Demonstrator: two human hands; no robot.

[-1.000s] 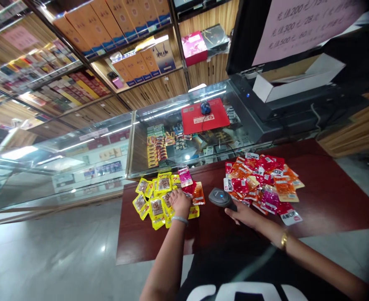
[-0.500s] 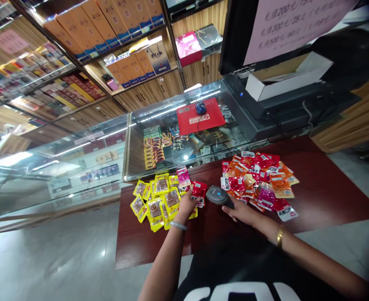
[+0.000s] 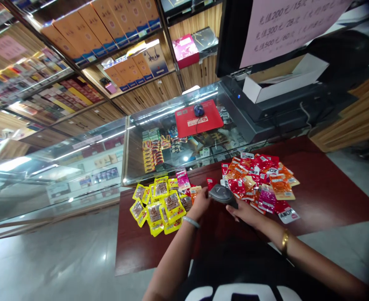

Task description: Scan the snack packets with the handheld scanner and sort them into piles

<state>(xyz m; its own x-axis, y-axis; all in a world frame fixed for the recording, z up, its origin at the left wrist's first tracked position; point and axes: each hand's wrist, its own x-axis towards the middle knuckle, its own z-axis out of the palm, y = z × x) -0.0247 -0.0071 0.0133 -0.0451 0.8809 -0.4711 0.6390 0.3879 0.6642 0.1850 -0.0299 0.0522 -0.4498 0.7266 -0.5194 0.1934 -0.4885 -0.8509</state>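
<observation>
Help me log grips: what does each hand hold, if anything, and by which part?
The right hand holds the scanner by its handle. The left hand seems to hold a red packet; the scanner hides where.

From here I see the bare left forearm angled forward and inward, bare left hand bent in a pinch; bare right forearm slanting in, bare right hand curled in a grip, hands near each other
</observation>
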